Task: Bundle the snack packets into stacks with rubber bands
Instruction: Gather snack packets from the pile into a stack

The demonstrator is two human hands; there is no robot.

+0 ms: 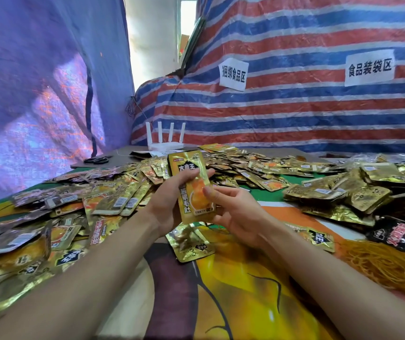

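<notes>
A gold snack packet with black and orange print stands upright above the table's middle. My left hand grips it from the left, fingers curled over its front. My right hand holds its lower right edge, thumb on the front. Whether more packets sit behind it is hidden. One loose packet lies on the table just below my hands. A heap of yellow rubber bands lies at the right.
Loose gold packets cover the left and far side of the table. Bundled stacks sit at the right. A white router and black scissors lie at the back. Tarpaulin walls close in behind.
</notes>
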